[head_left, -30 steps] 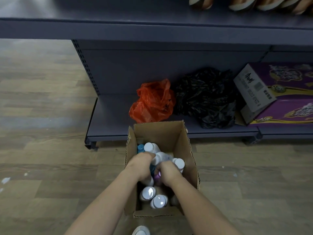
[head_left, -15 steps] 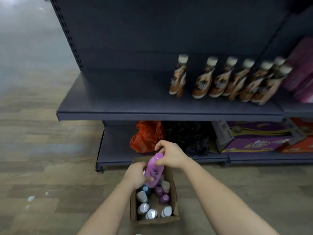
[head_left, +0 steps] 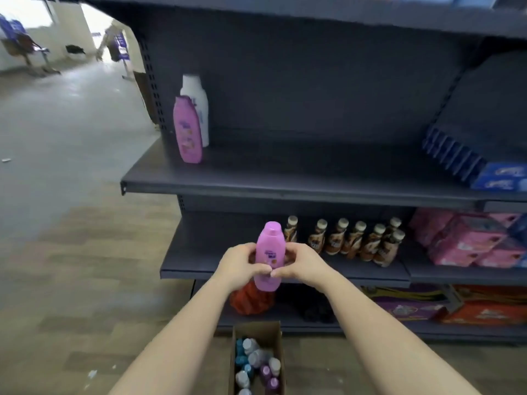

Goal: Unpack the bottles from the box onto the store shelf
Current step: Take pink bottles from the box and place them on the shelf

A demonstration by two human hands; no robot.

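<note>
I hold a pink bottle (head_left: 270, 252) upright in front of me, cap up. My left hand (head_left: 240, 266) grips its left side and my right hand (head_left: 299, 266) grips its right side, thumbs meeting across the lower label. Below, on the floor, stands the open cardboard box (head_left: 258, 329) with several bottles (head_left: 256, 363) in it, white, blue and purple caps up. On the dark shelf (head_left: 285, 178) above, at its left end, a pink bottle (head_left: 187, 129) stands in front of a white bottle (head_left: 196, 104).
Brown drink bottles (head_left: 353, 240) line the shelf behind my hands, with pink packs (head_left: 467, 240) to their right. Blue packs (head_left: 484, 172) sit at the right of the upper shelf. An orange bag (head_left: 248, 300) and boxes lie on the bottom shelf. Open floor lies left.
Both hands have lifted the pink bottle out of the box and brought it upright to mid-shelf height. My view has risen from the box to the upper shelves.
</note>
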